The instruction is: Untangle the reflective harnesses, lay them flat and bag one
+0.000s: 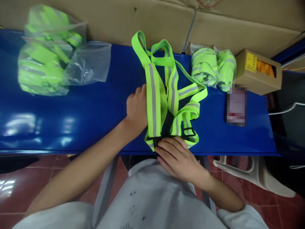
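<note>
A neon yellow-green reflective vest made of elastic straps with grey stripes lies in a loose heap at the table's front. My left hand is closed at its left edge, the fingertips hidden behind the wide strap. Over the vest's near end rests my right hand, its fingers together and curled onto the strap beside a black buckle. Another black slide buckle sits on a strap to the right. Loops of the vest spread toward the back of the table.
Bagged vests and an empty clear zip bag lie at the left on the blue table. More bagged vests, a cardboard box and a phone are at the right. A white plastic chair stands below.
</note>
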`<action>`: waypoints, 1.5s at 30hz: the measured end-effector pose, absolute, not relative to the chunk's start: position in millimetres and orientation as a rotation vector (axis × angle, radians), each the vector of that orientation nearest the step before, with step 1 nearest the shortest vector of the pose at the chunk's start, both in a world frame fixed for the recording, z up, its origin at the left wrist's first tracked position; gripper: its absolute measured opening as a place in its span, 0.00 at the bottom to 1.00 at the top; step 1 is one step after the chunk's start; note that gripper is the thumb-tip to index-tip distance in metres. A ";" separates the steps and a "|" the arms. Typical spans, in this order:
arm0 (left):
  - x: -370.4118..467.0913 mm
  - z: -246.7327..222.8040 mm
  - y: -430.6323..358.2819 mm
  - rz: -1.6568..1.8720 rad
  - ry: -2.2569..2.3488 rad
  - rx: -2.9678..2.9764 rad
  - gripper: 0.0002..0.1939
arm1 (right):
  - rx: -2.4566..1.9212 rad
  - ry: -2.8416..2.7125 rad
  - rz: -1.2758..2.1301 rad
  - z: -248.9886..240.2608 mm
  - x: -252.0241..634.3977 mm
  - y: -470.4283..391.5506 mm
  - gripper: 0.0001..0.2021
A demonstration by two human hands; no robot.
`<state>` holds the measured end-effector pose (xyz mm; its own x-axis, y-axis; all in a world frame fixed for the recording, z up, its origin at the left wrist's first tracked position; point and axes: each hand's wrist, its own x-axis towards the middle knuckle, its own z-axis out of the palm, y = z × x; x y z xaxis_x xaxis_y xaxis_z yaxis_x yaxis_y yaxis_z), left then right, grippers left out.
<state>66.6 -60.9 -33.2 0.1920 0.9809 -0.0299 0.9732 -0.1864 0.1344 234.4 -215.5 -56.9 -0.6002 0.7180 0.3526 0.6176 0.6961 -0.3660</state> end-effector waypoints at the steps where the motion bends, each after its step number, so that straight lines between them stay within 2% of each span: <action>1: 63.8 -32.7 -61.3 0.096 1.904 2.330 0.13 | -1.036 -2.421 0.283 -56.5 233.7 -215.2 0.12; 8: 26.2 -26.0 -87.7 0.034 1.754 2.447 0.12 | -1.062 -2.371 0.303 -58.2 232.9 -217.2 0.11; 11: 8.1 -21.3 -122.4 0.332 1.744 2.460 0.14 | -1.082 -2.374 0.341 -58.0 231.9 -215.8 0.12; 13: 3.8 -20.1 -152.4 0.621 1.792 2.432 0.12 | -1.085 -2.365 0.377 -55.0 232.3 -215.3 0.13; 15: 7.8 -22.8 -180.1 0.768 1.572 2.574 0.09 | -1.012 -2.337 0.436 -48.5 236.6 -217.0 0.13; 18: 24.1 -30.9 -205.4 0.772 1.104 2.678 0.11 | -0.935 -2.154 0.517 -32.0 255.6 -223.2 0.12; 21: 39.1 -36.1 -210.5 0.757 0.960 2.736 0.15 | -1.153 -1.836 0.438 -14.0 285.5 -223.8 0.12; 24: 46.5 -38.6 -207.5 0.752 0.881 2.799 0.17 | -1.665 -1.597 0.490 -3.4 308.9 -207.4 0.10; 26: 49.6 -42.5 -205.0 0.741 0.906 2.819 0.16 | -1.816 -1.674 0.684 -1.2 313.7 -189.2 0.08; 30: 55.1 -56.5 -201.5 0.747 1.059 2.789 0.16 | -1.818 -1.896 0.935 -3.0 302.3 -156.7 0.12; 35: 55.9 -66.8 -199.1 0.760 0.980 2.807 0.13 | -1.863 -2.023 0.721 -14.6 288.0 -135.9 0.18; 41: 54.3 -65.6 -199.3 0.744 0.950 2.801 0.11 | -1.798 -1.826 0.676 -26.8 277.8 -124.5 0.14; 45: 57.6 -60.4 -200.3 0.748 1.121 2.723 0.14 | -1.752 -1.717 0.737 -31.0 273.8 -125.8 0.09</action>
<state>57.6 -200.3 -60.4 0.6074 0.6850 0.4023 0.6345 -0.7230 0.2733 273.8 -125.8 -31.0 0.0228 0.9997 0.0057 0.6843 -0.0114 -0.7291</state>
